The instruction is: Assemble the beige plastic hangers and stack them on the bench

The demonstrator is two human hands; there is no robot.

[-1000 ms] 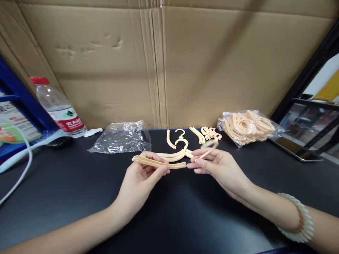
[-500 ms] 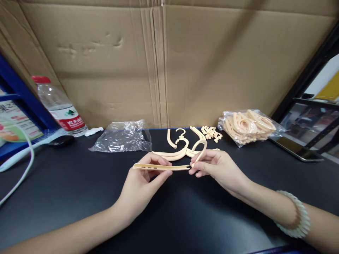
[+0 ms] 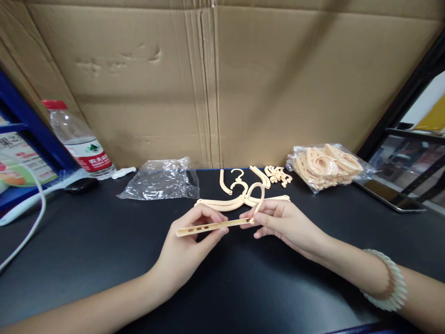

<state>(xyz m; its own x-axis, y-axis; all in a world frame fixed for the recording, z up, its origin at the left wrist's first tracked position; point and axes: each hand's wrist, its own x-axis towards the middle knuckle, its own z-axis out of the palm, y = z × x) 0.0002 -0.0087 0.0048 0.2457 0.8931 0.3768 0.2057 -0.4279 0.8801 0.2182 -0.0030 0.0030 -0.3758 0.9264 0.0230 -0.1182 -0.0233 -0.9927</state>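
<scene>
**A Hook (image 3: 260, 198) Stands at the End of a Slotted Bar (image 3: 203, 228)**

The left hand (image 3: 181, 253) is nearly closed, with the thumb and the fingers pinching the pale bar around its middle. The bar is held above the black table (image 3: 222, 292), almost level, and small slots are visible near its left end. The right hand (image 3: 292, 225) is partly curled; its thumb and forefinger grip the lower end of the curved hook, which rises upright above the fingers. This lower end is at the right tip of the bar, but I cannot tell whether it sits inside.

Behind the hands, a pale hanger (image 3: 222, 205) lies on the table, partly hidden by the right hand and the held hook. Farther back there are a single curved piece (image 3: 224, 183), a small hook (image 3: 237, 172), several curved pieces side by side (image 3: 259, 175) and, just beside them, a heap of small parts (image 3: 278, 175). To the right of the heap rests a transparent bag filled with similar pale pieces (image 3: 323, 164). On the left side, a crumpled plastic bag (image 3: 158, 181) lies near a red-capped bottle (image 3: 85, 148). A pale bracelet (image 3: 389, 285) is around the right wrist.
</scene>
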